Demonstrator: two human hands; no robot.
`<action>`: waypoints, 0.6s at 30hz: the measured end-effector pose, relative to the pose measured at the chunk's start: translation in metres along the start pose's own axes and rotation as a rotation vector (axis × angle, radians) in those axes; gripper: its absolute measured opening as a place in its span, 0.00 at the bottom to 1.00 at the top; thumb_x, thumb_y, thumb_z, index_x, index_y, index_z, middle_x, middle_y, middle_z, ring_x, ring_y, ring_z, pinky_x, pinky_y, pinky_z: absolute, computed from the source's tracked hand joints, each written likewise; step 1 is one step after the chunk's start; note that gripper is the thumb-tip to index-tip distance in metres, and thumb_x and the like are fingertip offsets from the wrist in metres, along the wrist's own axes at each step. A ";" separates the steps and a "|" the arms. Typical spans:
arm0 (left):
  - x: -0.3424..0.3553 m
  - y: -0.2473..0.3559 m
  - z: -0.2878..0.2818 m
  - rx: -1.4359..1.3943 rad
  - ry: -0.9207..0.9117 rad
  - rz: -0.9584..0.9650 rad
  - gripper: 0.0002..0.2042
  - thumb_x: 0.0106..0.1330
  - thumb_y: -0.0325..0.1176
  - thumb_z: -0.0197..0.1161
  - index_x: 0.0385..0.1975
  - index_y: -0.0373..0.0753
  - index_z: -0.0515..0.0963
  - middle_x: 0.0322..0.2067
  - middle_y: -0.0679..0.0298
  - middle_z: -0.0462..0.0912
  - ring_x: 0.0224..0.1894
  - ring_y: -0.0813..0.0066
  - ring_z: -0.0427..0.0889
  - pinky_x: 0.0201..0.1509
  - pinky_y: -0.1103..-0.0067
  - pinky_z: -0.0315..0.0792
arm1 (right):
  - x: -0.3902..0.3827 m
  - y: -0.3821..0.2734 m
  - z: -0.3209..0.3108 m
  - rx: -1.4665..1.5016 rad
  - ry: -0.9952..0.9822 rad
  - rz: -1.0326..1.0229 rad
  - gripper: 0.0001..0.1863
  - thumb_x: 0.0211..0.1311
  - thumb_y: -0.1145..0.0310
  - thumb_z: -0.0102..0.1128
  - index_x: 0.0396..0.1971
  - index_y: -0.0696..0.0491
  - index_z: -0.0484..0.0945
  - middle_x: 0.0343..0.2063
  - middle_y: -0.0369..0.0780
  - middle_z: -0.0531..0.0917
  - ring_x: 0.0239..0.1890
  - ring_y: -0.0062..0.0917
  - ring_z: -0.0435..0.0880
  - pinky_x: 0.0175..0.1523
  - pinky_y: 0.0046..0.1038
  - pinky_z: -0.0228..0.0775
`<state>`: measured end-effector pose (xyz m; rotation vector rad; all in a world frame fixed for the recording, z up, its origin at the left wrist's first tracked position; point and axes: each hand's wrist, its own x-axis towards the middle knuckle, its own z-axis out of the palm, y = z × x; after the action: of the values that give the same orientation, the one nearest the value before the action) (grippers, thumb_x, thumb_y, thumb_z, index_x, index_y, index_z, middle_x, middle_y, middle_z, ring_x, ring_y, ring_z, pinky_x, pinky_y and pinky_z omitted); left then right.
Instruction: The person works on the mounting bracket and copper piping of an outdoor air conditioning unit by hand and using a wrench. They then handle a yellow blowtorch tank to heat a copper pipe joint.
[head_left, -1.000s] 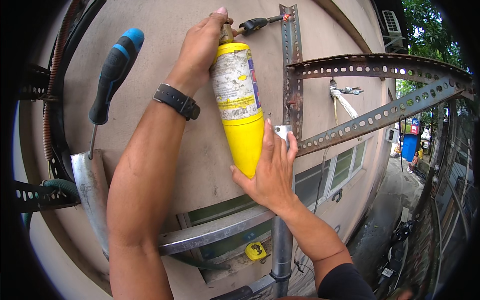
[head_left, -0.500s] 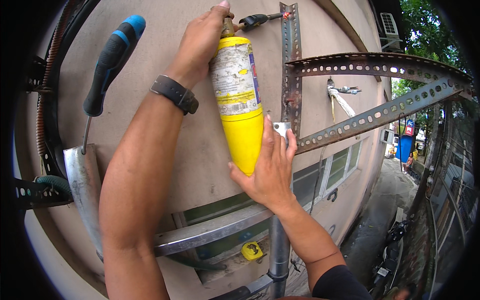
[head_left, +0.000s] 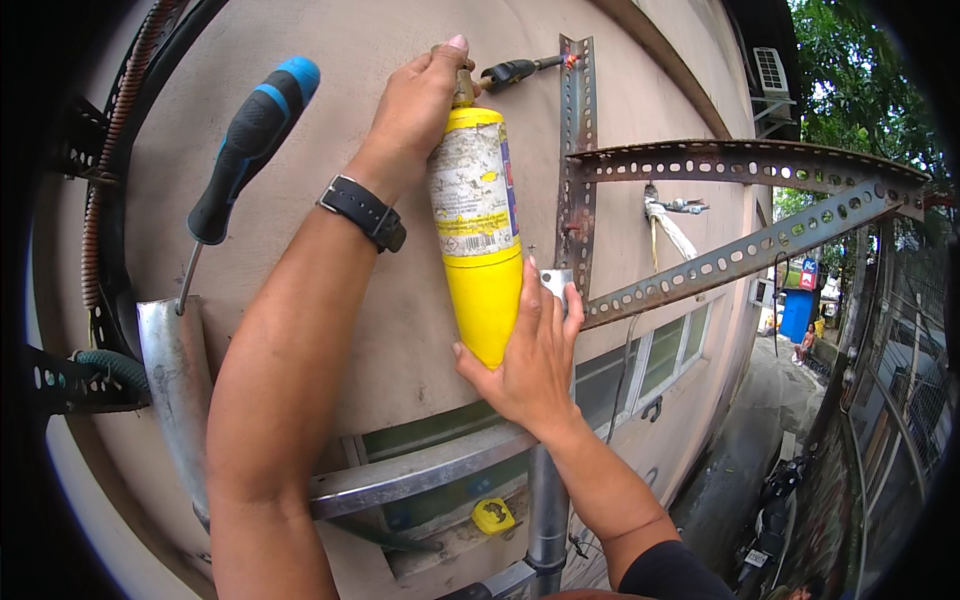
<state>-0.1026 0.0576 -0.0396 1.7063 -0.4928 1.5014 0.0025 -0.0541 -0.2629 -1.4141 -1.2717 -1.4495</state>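
I hold a blowtorch with a yellow gas cylinder (head_left: 485, 290) in both hands. Its worn paper label faces me. My left hand (head_left: 415, 110), with a watch on the wrist, is closed round the brass valve end at the top. My right hand (head_left: 530, 370) grips the lower part of the cylinder from the right. From the valve the black torch nozzle (head_left: 510, 72) points right, its tip at the upper end of a rusty slotted angle-iron bracket (head_left: 577, 130). A spot glows red-orange there.
A blue-and-black screwdriver (head_left: 250, 150) stands in the open top of a metal ladder rail (head_left: 170, 340) on the left. A metal rung (head_left: 420, 470) crosses below my arms. A yellow tape measure (head_left: 492, 516) lies on a ledge. Wires (head_left: 675, 215) poke from the wall; an alley lies far below.
My view has shifted slightly, so the wall, bracket and cylinder appear a little lower. Both hands keep the same grip, and the nozzle tip stays at the bracket's upper end.
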 end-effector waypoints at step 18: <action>-0.001 0.001 0.001 -0.008 0.005 -0.023 0.28 0.77 0.55 0.52 0.55 0.31 0.76 0.39 0.56 0.83 0.38 0.72 0.85 0.40 0.75 0.83 | -0.001 0.000 0.001 -0.012 0.010 -0.009 0.61 0.52 0.51 0.73 0.75 0.64 0.44 0.54 0.55 0.72 0.57 0.44 0.73 0.74 0.62 0.39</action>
<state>-0.1031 0.0563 -0.0398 1.6962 -0.4742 1.4852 0.0031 -0.0533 -0.2638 -1.4088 -1.2668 -1.4712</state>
